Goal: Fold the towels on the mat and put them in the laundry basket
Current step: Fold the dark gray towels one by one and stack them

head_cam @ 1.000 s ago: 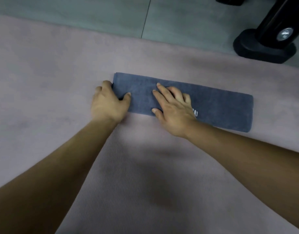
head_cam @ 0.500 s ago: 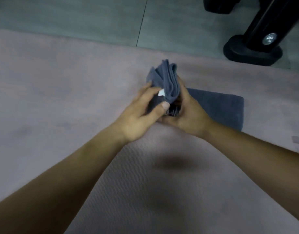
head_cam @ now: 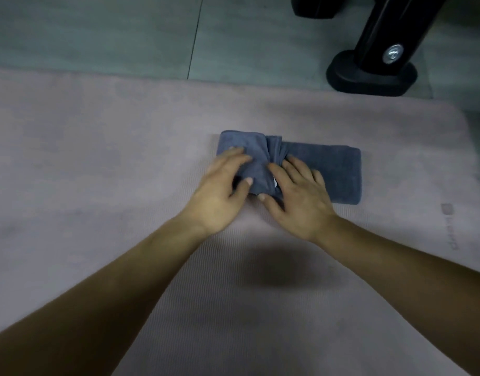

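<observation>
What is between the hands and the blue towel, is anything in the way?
Nothing visible is. Both the left hand and the right hand already rest directly on the towel, which lies on the mat. The laundry basket is out of view, so that path cannot be judged.

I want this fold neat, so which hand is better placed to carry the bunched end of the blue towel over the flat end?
Probably the left hand: it already rests on the bunched section of the towel, thumb against it. The right hand lies across the middle, well placed to pin the fold.
</observation>
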The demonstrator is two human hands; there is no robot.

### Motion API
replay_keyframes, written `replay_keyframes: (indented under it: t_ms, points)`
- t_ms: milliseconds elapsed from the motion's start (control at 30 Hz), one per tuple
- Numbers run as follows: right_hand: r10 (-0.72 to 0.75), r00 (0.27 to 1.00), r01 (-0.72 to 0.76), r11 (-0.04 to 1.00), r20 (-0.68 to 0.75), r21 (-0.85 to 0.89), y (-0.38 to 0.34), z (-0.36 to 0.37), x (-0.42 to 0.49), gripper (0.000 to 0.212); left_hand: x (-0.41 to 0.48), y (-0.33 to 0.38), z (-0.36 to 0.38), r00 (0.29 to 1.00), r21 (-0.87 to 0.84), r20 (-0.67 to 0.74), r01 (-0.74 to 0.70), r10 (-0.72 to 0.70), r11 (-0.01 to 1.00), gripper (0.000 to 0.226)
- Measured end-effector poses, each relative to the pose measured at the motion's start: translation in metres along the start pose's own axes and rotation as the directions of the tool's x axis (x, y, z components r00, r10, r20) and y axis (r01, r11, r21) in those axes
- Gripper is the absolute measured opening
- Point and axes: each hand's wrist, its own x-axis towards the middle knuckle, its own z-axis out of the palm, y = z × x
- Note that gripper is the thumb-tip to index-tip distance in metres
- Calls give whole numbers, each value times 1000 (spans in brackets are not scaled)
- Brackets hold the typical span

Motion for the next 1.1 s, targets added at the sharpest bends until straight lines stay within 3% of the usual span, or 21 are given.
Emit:
replay_keyframes:
  t_ms: [100,167,233,367,467,533,600,633,700,767,867,967,1100]
  points:
    - [59,994,-54,997,89,-60,-2,0,-1,74,10,0,-6,984,-14,-101,149,-149,989,61]
    - [78,991,-75,997,106,-35,-4,-3,-2,76,17,3,-11,944,-126,0,328,-331,936,66]
    - [100,987,-105,994,122,35,-9,-8,-1,77,24,5,-14,907,-208,59,420,-417,883,64]
    - [169,978,-187,969,118,163,-15,-25,10,57,35,3,-15,873,-223,89,488,-480,844,67]
    - [36,997,-27,989,-65,144,-19,-36,10,50,37,9,-16,834,-305,136,549,-535,778,54]
    - [-16,1000,17,987,-10,159,-22,-41,10,49,36,15,-17,835,-388,125,539,-536,748,50]
    - [50,993,-79,958,111,277,-23,-45,8,54,34,24,-17,862,-475,94,479,-499,738,43]
    - [103,984,-152,908,142,391,-22,-48,7,59,33,32,-17,878,-530,76,437,-472,727,35]
    - [213,965,-262,689,157,676,-19,-61,3,62,30,51,-18,912,-638,67,351,-404,685,18]
    - [304,935,-312,447,185,838,-9,-73,-1,65,28,70,-16,942,-647,96,304,-321,699,27]
    - [376,902,-327,273,212,905,16,-83,-6,76,27,92,1,971,-634,154,238,-182,736,37]
    - [401,869,-372,148,288,917,44,-83,-14,45,35,100,29,980,-608,150,195,-129,769,20]
    - [496,772,-465,14,398,885,69,-81,-29,20,54,90,55,968,-452,30,235,-249,861,31]
